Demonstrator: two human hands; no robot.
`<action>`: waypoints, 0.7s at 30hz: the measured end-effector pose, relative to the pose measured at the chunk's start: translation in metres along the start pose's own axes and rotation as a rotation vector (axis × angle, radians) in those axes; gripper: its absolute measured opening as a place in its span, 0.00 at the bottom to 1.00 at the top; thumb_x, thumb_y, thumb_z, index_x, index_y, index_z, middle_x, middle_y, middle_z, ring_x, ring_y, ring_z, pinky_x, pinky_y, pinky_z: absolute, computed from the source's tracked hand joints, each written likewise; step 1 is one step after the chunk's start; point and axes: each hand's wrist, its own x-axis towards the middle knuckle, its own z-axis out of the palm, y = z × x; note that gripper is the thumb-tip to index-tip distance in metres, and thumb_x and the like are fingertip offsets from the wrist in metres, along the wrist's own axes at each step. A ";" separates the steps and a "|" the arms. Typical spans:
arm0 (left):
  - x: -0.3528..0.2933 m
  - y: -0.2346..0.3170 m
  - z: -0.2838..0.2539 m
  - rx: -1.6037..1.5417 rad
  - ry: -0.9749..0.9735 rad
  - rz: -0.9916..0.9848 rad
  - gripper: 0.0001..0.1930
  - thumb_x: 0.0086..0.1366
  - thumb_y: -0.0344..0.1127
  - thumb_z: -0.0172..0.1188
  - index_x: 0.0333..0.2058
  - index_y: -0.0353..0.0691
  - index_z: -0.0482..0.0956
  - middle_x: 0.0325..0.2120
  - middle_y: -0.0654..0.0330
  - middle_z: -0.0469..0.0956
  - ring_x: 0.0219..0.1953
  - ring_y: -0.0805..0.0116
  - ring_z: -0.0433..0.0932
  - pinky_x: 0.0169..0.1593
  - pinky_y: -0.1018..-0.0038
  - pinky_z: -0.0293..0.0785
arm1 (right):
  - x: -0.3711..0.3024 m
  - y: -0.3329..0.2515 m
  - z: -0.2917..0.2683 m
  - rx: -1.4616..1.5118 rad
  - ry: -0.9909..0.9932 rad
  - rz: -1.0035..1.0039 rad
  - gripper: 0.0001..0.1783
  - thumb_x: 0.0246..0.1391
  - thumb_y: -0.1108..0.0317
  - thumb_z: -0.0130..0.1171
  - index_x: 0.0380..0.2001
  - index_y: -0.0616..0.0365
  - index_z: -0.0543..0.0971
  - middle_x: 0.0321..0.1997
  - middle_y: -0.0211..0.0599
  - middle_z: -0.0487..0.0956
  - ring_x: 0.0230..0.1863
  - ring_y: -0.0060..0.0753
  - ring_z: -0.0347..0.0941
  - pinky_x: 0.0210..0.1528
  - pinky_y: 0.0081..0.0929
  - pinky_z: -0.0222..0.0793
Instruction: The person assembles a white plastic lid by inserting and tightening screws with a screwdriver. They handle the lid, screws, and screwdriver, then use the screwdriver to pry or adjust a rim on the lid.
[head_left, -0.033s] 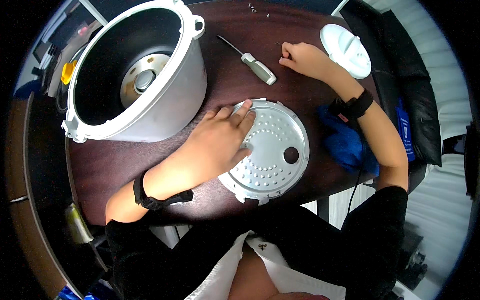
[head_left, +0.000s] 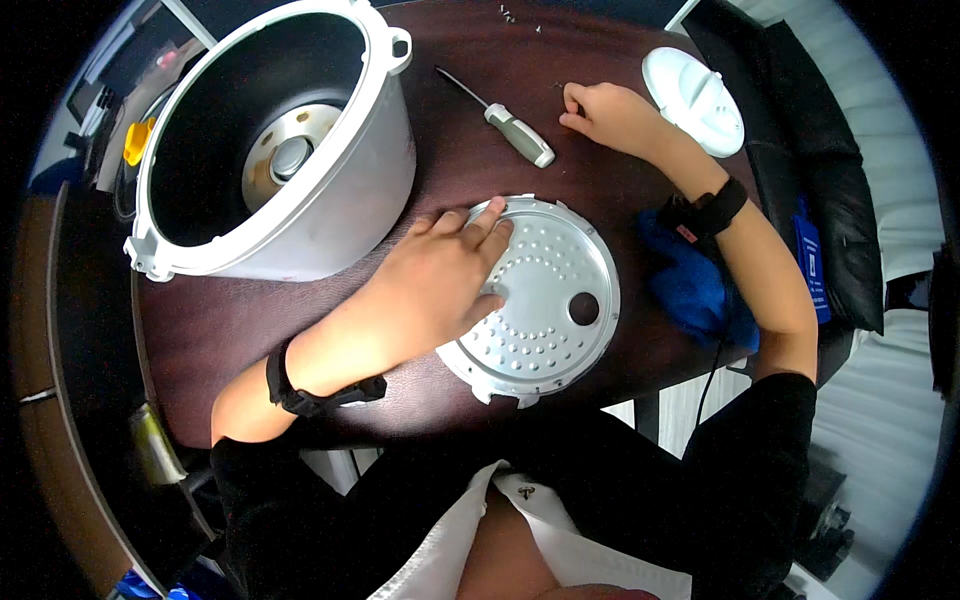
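A round perforated metal plate (head_left: 555, 300) lies flat on the dark brown table (head_left: 470, 70) in front of me. My left hand (head_left: 440, 285) rests palm down on the plate's left part, fingers spread toward its upper rim. My right hand (head_left: 610, 115) sits on the table farther back, fingers curled with their tips on the tabletop; nothing is visible inside them. A screwdriver (head_left: 515, 130) with a grey handle lies just left of that hand, not touched. Both wrists wear black bands.
A large white cooker body (head_left: 280, 140) with a dark inside stands at the back left, close to the plate. A white round cap (head_left: 695, 100) lies at the back right. A blue cloth (head_left: 695, 285) sits under my right forearm. Small screws (head_left: 505, 12) lie at the far edge.
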 end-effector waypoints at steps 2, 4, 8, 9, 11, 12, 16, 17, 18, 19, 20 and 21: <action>0.000 -0.005 -0.001 -0.045 0.010 0.023 0.32 0.58 0.40 0.62 0.58 0.32 0.65 0.61 0.42 0.62 0.56 0.47 0.69 0.60 0.59 0.64 | 0.004 0.000 0.003 -0.034 0.007 -0.008 0.11 0.57 0.63 0.57 0.29 0.58 0.70 0.24 0.44 0.77 0.29 0.49 0.75 0.32 0.40 0.67; 0.001 -0.010 -0.001 -0.075 0.043 0.054 0.31 0.58 0.40 0.62 0.57 0.32 0.66 0.60 0.42 0.64 0.55 0.48 0.70 0.59 0.59 0.65 | 0.003 0.003 0.002 -0.052 0.028 -0.042 0.11 0.57 0.63 0.57 0.29 0.58 0.71 0.23 0.43 0.76 0.27 0.48 0.73 0.31 0.39 0.67; -0.003 -0.007 -0.013 -0.114 0.070 0.046 0.27 0.58 0.39 0.62 0.54 0.32 0.70 0.54 0.44 0.71 0.53 0.48 0.72 0.57 0.59 0.68 | -0.012 -0.012 -0.025 0.015 -0.041 0.053 0.10 0.59 0.63 0.55 0.29 0.59 0.73 0.21 0.38 0.74 0.21 0.36 0.71 0.26 0.32 0.65; -0.005 -0.005 -0.017 -0.119 0.061 0.020 0.25 0.58 0.38 0.62 0.53 0.32 0.71 0.52 0.44 0.73 0.53 0.48 0.73 0.56 0.59 0.69 | -0.018 -0.027 -0.035 0.137 -0.059 0.061 0.09 0.60 0.64 0.55 0.31 0.58 0.74 0.21 0.35 0.74 0.21 0.31 0.70 0.25 0.29 0.64; -0.017 -0.001 -0.020 -0.138 0.230 0.038 0.20 0.58 0.35 0.62 0.47 0.31 0.75 0.40 0.47 0.79 0.44 0.52 0.79 0.48 0.62 0.75 | -0.042 -0.068 -0.051 0.378 -0.106 0.071 0.08 0.61 0.64 0.54 0.34 0.58 0.75 0.21 0.30 0.74 0.21 0.21 0.69 0.23 0.24 0.63; -0.021 0.002 -0.022 -0.167 0.262 0.014 0.19 0.58 0.34 0.62 0.46 0.32 0.75 0.39 0.48 0.79 0.43 0.52 0.79 0.46 0.62 0.75 | -0.056 -0.086 -0.055 0.543 -0.165 0.069 0.08 0.61 0.65 0.53 0.35 0.58 0.76 0.21 0.27 0.74 0.21 0.17 0.68 0.22 0.21 0.62; -0.031 0.018 -0.019 -0.343 0.325 0.004 0.18 0.55 0.31 0.66 0.45 0.37 0.76 0.36 0.53 0.80 0.36 0.58 0.80 0.39 0.67 0.77 | -0.094 -0.143 -0.059 1.040 -0.388 0.027 0.08 0.63 0.67 0.51 0.36 0.60 0.76 0.22 0.25 0.73 0.19 0.13 0.66 0.22 0.15 0.61; -0.033 0.022 -0.020 -0.400 0.292 -0.002 0.19 0.54 0.30 0.67 0.45 0.37 0.77 0.37 0.53 0.80 0.35 0.60 0.80 0.39 0.69 0.77 | -0.097 -0.155 -0.061 1.128 -0.444 0.039 0.09 0.63 0.67 0.50 0.35 0.61 0.75 0.21 0.26 0.73 0.19 0.13 0.65 0.21 0.15 0.61; -0.035 0.027 -0.018 -0.435 0.309 0.036 0.18 0.54 0.30 0.68 0.44 0.37 0.78 0.35 0.56 0.80 0.32 0.66 0.79 0.35 0.73 0.76 | -0.100 -0.162 -0.058 1.196 -0.489 0.029 0.09 0.64 0.68 0.49 0.34 0.61 0.75 0.19 0.26 0.72 0.18 0.13 0.65 0.21 0.15 0.60; -0.039 0.030 -0.015 -0.445 0.336 0.047 0.17 0.54 0.29 0.68 0.43 0.37 0.78 0.34 0.56 0.80 0.31 0.66 0.79 0.34 0.73 0.76 | -0.103 -0.169 -0.054 1.258 -0.501 0.033 0.09 0.64 0.68 0.49 0.33 0.62 0.75 0.19 0.25 0.71 0.18 0.13 0.65 0.21 0.15 0.60; -0.041 0.030 -0.012 -0.451 0.366 0.064 0.16 0.54 0.29 0.68 0.42 0.37 0.79 0.34 0.56 0.80 0.31 0.66 0.79 0.34 0.73 0.76 | -0.106 -0.174 -0.051 1.318 -0.507 0.038 0.09 0.64 0.69 0.48 0.33 0.62 0.75 0.18 0.25 0.71 0.18 0.13 0.65 0.21 0.15 0.60; -0.044 0.032 -0.011 -0.456 0.395 0.082 0.15 0.54 0.28 0.68 0.41 0.37 0.79 0.33 0.57 0.79 0.31 0.66 0.79 0.34 0.73 0.75 | -0.108 -0.178 -0.048 1.376 -0.513 0.042 0.09 0.64 0.69 0.48 0.33 0.62 0.75 0.17 0.25 0.70 0.17 0.13 0.65 0.21 0.15 0.60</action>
